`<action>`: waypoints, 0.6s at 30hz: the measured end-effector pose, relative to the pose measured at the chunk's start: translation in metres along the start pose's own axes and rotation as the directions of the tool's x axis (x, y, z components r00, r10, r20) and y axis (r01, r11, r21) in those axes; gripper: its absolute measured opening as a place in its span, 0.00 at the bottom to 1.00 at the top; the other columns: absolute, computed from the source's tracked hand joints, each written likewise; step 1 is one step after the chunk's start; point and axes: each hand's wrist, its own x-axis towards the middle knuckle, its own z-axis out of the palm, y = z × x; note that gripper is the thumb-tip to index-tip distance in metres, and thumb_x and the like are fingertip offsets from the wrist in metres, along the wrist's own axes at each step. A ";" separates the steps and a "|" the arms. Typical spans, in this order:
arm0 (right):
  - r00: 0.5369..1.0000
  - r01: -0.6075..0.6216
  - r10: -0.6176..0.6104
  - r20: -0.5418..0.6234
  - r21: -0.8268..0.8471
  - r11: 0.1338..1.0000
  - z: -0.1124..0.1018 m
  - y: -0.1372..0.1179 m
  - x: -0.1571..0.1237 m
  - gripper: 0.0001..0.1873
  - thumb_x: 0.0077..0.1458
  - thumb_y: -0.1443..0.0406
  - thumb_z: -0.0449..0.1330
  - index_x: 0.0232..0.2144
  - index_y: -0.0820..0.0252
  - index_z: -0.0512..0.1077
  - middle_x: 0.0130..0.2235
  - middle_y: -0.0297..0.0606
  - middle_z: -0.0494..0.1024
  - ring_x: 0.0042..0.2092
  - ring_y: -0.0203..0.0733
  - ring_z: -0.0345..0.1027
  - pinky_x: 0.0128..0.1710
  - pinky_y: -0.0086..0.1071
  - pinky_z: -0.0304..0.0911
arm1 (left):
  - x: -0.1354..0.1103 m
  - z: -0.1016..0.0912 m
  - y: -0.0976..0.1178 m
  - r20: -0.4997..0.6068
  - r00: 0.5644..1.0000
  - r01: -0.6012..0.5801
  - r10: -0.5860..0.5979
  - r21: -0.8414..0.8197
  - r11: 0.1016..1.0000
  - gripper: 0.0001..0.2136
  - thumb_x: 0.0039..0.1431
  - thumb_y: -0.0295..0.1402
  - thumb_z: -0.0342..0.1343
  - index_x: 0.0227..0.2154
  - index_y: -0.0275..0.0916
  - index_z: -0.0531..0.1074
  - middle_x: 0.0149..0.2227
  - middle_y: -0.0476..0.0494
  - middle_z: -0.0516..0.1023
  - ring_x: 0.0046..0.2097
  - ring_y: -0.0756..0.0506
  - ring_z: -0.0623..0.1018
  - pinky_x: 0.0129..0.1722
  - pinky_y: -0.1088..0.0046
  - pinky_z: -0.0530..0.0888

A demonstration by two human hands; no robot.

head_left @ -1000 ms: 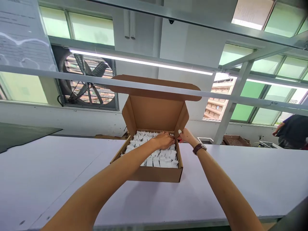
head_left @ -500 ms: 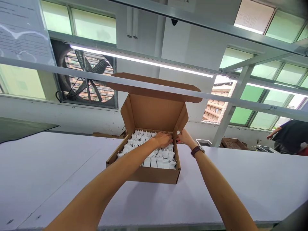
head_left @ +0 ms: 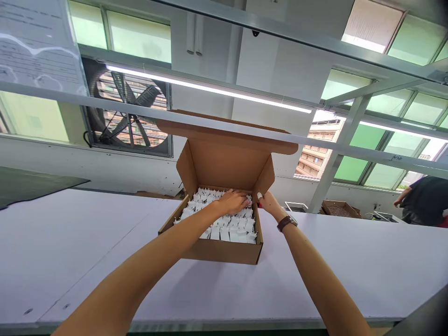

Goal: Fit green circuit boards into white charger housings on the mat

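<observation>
A brown cardboard box (head_left: pixel 224 252) stands on the table with its lid (head_left: pixel 229 163) raised at the back. Rows of small white packets (head_left: pixel 224 232) fill it. Inside, near the back right corner, my left hand (head_left: pixel 235 201) lies over the packets with its fingers stretched out. Whether it presses on any one packet cannot be seen. My right hand (head_left: pixel 269 203), with a white covering on a fingertip and a watch on the wrist, is closed at the box's right rear edge beside the lid's side flap. Something small and red shows by its fingers.
The white tabletop (head_left: pixel 350 261) stretches to both sides. A metal rail (head_left: pixel 224 122) crosses in front of the raised lid, and a post (head_left: pixel 336 163) rises behind the table. A fan (head_left: pixel 131 102) sits in the wall. Another person (head_left: pixel 425 198) is at the far right.
The lid's front flap has tipped slightly lower. My left hand has shifted a little to the left over the packets; my right hand stays at the box's edge. The view has moved slightly.
</observation>
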 end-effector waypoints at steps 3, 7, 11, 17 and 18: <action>0.998 0.042 -0.045 -0.040 -0.068 0.997 0.014 0.002 -0.010 0.11 0.70 0.59 0.64 0.42 0.63 0.75 0.40 0.36 0.77 0.40 0.40 0.73 0.43 0.38 0.73 | -0.029 -0.029 -0.001 -0.209 0.978 0.009 -0.014 -0.022 1.000 0.16 0.75 0.37 0.48 0.51 0.41 0.79 0.57 0.36 0.81 0.60 0.38 0.77 0.57 0.58 0.73; 0.994 0.050 -0.059 -0.090 -0.095 0.994 0.024 -0.003 -0.015 0.11 0.71 0.60 0.63 0.46 0.63 0.75 0.43 0.38 0.77 0.42 0.42 0.73 0.46 0.39 0.73 | -0.092 -0.073 -0.013 -0.502 0.860 0.105 -0.094 -0.006 0.994 0.11 0.73 0.36 0.51 0.50 0.39 0.74 0.52 0.33 0.78 0.58 0.36 0.75 0.60 0.52 0.71; 0.993 0.046 -0.056 -0.105 -0.092 0.995 0.022 -0.007 -0.016 0.11 0.71 0.59 0.64 0.45 0.64 0.74 0.42 0.38 0.77 0.40 0.41 0.73 0.44 0.38 0.74 | -0.136 -0.111 -0.038 -0.761 0.473 0.294 -0.445 -0.340 0.893 0.23 0.57 0.40 0.69 0.52 0.40 0.70 0.58 0.31 0.72 0.64 0.31 0.69 0.64 0.44 0.67; 0.992 0.031 -0.046 -0.116 -0.132 0.991 0.021 -0.009 -0.018 0.10 0.71 0.60 0.63 0.41 0.63 0.74 0.38 0.35 0.76 0.36 0.38 0.72 0.40 0.35 0.73 | -0.107 -0.157 -0.076 -0.299 0.501 0.149 -0.812 -0.894 0.422 0.32 0.48 0.43 0.75 0.55 0.44 0.70 0.64 0.34 0.75 0.67 0.35 0.72 0.65 0.55 0.71; 0.991 0.035 -0.052 -0.121 -0.138 0.990 0.022 -0.009 -0.018 0.11 0.71 0.60 0.63 0.41 0.63 0.74 0.37 0.34 0.76 0.36 0.37 0.71 0.40 0.34 0.73 | -0.096 -0.164 -0.081 -0.299 0.514 0.125 -0.804 -0.901 0.415 0.31 0.47 0.44 0.75 0.52 0.43 0.72 0.61 0.35 0.78 0.65 0.35 0.74 0.63 0.57 0.73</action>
